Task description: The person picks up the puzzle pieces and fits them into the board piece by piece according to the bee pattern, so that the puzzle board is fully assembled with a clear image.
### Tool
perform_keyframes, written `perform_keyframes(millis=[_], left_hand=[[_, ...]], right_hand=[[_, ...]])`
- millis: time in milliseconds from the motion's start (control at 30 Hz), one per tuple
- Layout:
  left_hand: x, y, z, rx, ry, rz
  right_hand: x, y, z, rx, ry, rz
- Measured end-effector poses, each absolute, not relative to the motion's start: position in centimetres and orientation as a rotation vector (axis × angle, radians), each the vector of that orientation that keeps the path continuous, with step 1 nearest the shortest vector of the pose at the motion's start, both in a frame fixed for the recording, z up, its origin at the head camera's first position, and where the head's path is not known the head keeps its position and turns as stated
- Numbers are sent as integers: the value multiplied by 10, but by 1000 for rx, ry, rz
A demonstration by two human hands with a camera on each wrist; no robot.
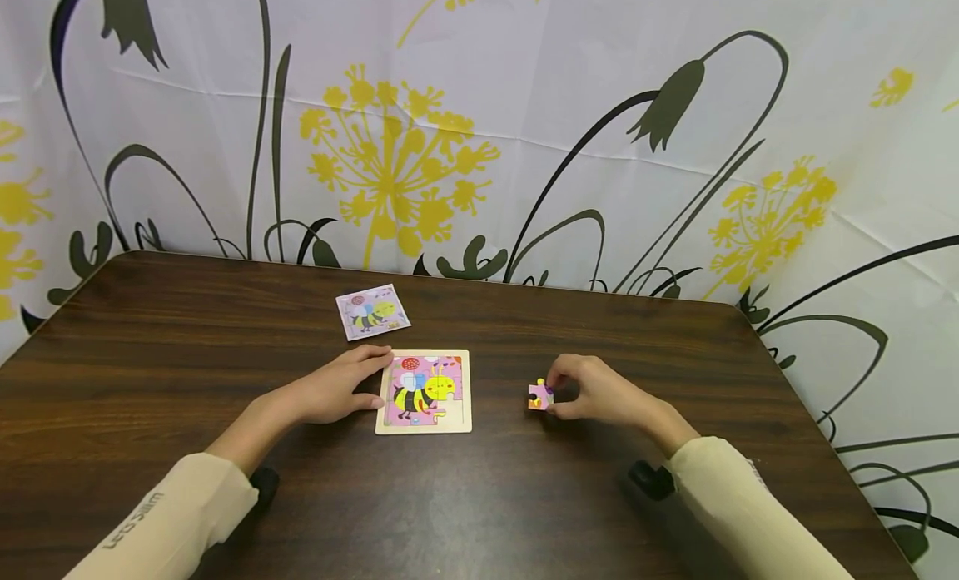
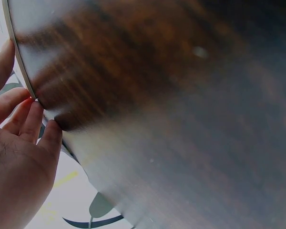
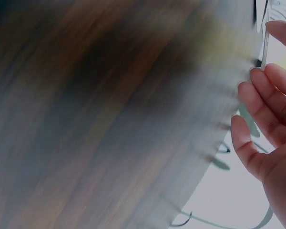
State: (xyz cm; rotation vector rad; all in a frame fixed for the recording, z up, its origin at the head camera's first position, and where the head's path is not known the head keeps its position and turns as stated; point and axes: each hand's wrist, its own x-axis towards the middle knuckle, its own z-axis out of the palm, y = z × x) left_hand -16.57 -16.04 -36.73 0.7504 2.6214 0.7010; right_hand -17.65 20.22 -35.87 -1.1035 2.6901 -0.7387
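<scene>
A bee jigsaw puzzle in a square wooden tray point(image 1: 468, 397) lies in the middle of the table, with bare wood showing in its lower right part. My left hand point(image 1: 340, 387) rests at the tray's left side, its fingertips at the upper left corner and its thumb on the left edge. In the left wrist view the fingers point(image 2: 31, 119) look fairly straight along the edge. To the right of the tray, my right hand point(image 1: 599, 390) pinches a pink and yellow jigsaw piece point(image 1: 541, 394) between thumb and fingers. That piece point(image 3: 265, 47) appears edge-on in the right wrist view.
Behind the tray a printed bee picture card point(image 1: 372, 312) lies on the dark wooden table point(image 1: 449, 505). A white cloth with flower prints point(image 1: 554, 81) hangs beyond the table's far edge.
</scene>
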Motion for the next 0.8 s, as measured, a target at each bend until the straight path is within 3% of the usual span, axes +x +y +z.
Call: perform_keyframes(millis=[800], left_hand=[[-166,-162,-367,745,2616,706]], right_hand=[[-176,111,-367,-1177,2573,-656]])
